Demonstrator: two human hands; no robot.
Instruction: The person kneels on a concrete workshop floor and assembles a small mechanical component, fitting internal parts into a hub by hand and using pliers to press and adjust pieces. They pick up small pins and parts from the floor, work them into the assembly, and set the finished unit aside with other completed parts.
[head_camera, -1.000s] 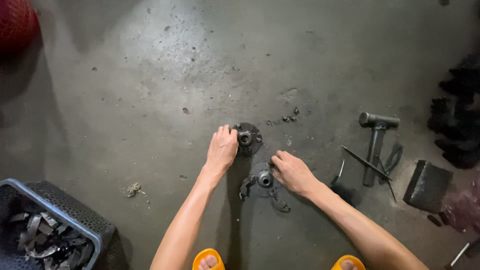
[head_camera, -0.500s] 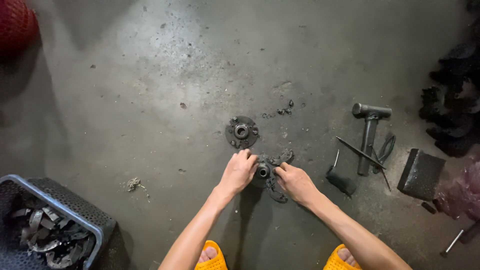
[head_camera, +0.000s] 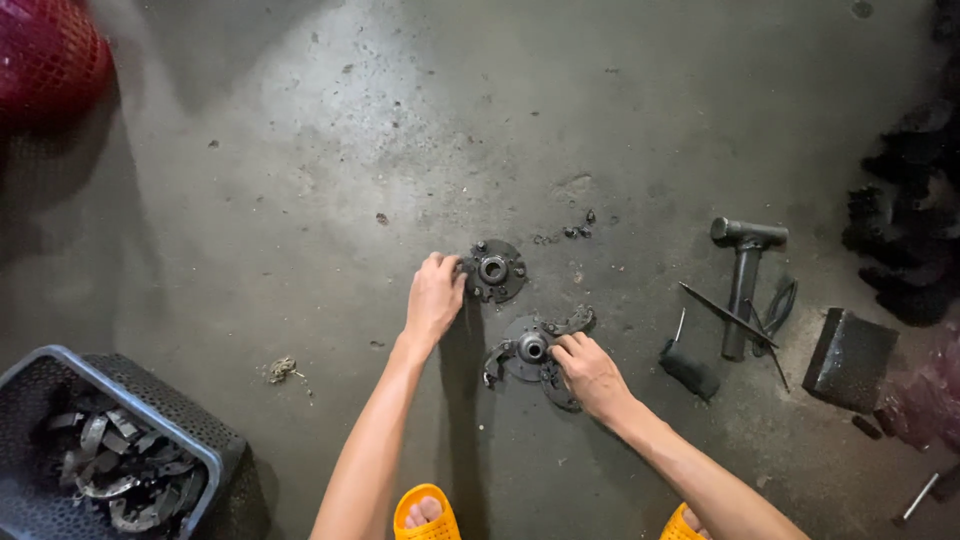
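While the left hand (head_camera: 432, 300) pinched the edge of a round dark metal hub plate (head_camera: 493, 270) on the concrete floor (head_camera: 300, 150), the right hand (head_camera: 590, 372) gripped a second, curved-armed dark plate (head_camera: 530, 350) just beside it, neither yet lifted.

No packages, labels, signs or screens show on the floor

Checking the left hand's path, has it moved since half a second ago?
Yes. The left hand went from the nearer brake plate back up to the round hub, which stayed put beside the hammer.
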